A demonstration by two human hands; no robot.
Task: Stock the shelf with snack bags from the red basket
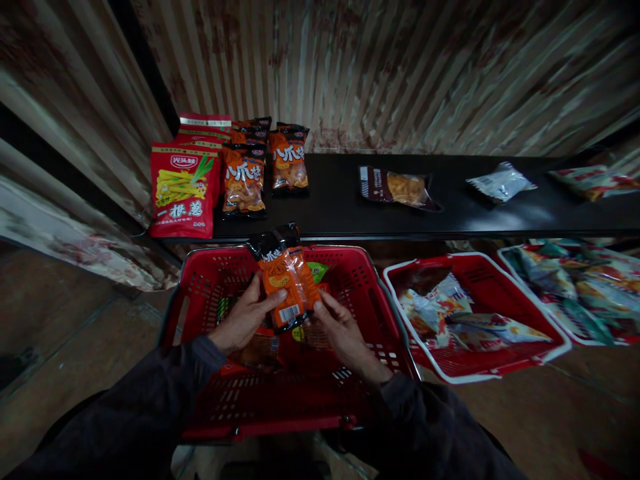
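Observation:
Above the red shopping basket [200, 280], an orange and black snack bag [287, 280] is held between my two hands, its barcode at the lower end. My left hand [247, 312] grips its left edge, thumb across the front. At the right edge, the fingers of my right hand [345, 333] pinch the bag. Below them in the basket lie more packets, partly hidden, with a green packet [316, 271] showing behind the bag. Orange snack bags [290, 160] of the same look stand on the black shelf, beside red snack bags [183, 190].
Farther right on the black shelf [330, 193] lie a brown snack packet [400, 189], a silvery packet [503, 182] and a red one [595, 181]. Two white-rimmed red baskets [480, 370] with packets stand on the right. Pleated curtain [340, 80] hangs behind the shelf.

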